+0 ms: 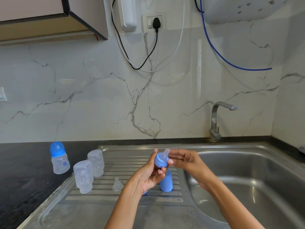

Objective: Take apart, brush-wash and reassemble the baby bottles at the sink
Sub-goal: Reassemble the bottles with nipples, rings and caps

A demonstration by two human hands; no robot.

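Observation:
My left hand [149,172] grips a blue screw ring [160,160] with a clear teat [165,154] poking out of it, above the drainboard. My right hand [183,160] holds the teat and ring from the right with straight fingers and the thumb below. Two clear bottle bodies [83,176] [96,162] stand upside down on the drainboard. A loose clear teat [117,184] lies beside them. A blue cap [166,181] stands on the ridges under my hands. An assembled bottle with a blue cap [59,157] stands on the dark counter at left.
The steel drainboard [115,205] runs into the sink basin [247,176] at right, with a tap [216,119] behind it. A small blue piece [145,192] peeks out under my left wrist. The dark counter [21,171] lies to the left.

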